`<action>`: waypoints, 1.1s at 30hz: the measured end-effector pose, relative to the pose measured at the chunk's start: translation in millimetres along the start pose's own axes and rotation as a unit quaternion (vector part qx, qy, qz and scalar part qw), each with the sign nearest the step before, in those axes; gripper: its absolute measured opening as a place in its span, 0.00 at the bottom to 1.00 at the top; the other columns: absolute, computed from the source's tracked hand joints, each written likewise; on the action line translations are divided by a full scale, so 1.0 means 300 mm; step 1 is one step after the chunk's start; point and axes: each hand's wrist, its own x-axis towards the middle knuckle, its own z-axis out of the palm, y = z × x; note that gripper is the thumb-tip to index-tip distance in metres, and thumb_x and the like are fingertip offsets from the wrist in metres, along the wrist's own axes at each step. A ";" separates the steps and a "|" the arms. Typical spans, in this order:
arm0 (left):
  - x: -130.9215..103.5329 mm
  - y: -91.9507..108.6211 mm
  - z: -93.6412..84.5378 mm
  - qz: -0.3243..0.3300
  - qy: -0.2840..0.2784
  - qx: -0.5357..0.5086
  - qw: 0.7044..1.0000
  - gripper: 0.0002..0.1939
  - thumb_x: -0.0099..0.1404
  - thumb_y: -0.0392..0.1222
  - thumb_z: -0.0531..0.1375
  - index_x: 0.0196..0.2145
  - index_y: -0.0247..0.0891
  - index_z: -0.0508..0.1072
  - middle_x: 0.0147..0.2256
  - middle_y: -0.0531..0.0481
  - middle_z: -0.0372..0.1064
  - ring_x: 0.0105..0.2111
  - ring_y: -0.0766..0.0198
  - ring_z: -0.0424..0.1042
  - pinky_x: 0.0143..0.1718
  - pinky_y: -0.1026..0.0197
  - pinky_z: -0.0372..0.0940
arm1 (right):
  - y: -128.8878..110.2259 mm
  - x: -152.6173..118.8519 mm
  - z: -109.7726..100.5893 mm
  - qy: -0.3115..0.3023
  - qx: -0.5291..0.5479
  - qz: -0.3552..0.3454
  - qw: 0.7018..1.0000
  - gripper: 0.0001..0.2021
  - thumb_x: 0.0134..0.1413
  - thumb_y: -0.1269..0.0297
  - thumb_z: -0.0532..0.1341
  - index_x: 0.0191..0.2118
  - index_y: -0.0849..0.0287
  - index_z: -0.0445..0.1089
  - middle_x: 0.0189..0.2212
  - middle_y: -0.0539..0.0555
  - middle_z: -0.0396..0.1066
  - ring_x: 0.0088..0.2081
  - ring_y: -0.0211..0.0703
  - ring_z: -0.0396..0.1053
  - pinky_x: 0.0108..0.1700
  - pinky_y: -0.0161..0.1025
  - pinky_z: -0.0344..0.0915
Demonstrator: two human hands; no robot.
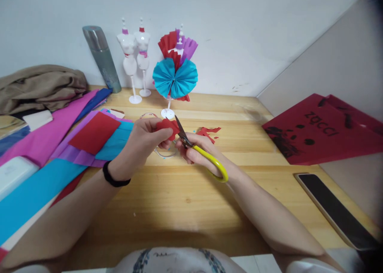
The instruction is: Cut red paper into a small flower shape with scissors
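My left hand (149, 135) pinches a small piece of red paper (170, 128) with a wavy cut edge. My right hand (194, 147) grips a pair of scissors (211, 161) with yellow handles and dark blades. The blades point up and left, right beside the red paper; whether they touch it I cannot make out. Red paper scraps (209, 133) lie on the table just past my right hand. Behind my hands stands a small white dress form (168, 112) decorated with a pleated blue paper bow (175, 78) and red and purple pleated paper.
Two white dress forms (130, 65) and a grey-green bottle (103, 59) stand along the wall. Red, purple and blue paper sheets (94, 132) cover the left side, with brown cloth (42, 87) behind. At right are a red paper bag (326, 129) and a phone (335, 209).
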 end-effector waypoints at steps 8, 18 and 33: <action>-0.004 0.003 0.006 0.001 -0.006 -0.018 1.000 0.07 0.51 0.42 0.69 0.20 0.37 0.79 0.20 0.51 0.74 0.21 0.67 0.70 0.24 0.65 0.67 | -0.009 0.001 -0.001 -0.009 0.011 -0.008 1.000 0.28 0.61 0.31 0.71 0.38 0.54 0.74 0.28 0.48 0.64 0.29 0.40 0.60 0.30 0.39 0.58; -0.004 0.004 0.002 -0.003 -0.016 -0.030 0.999 0.06 0.52 0.41 0.70 0.22 0.37 0.80 0.23 0.48 0.79 0.22 0.64 0.75 0.26 0.65 0.70 | -0.042 0.005 0.000 -0.022 0.010 -0.010 1.000 0.28 0.63 0.31 0.69 0.38 0.55 0.71 0.28 0.47 0.65 0.27 0.38 0.59 0.28 0.38 0.56; -0.006 -0.001 0.004 -0.011 -0.018 -0.046 0.999 0.06 0.52 0.41 0.71 0.23 0.37 0.81 0.22 0.50 0.79 0.22 0.66 0.76 0.25 0.67 0.71 | -0.025 0.000 -0.003 -0.029 0.015 -0.024 0.999 0.28 0.66 0.32 0.67 0.38 0.56 0.68 0.26 0.45 0.62 0.24 0.36 0.57 0.26 0.37 0.55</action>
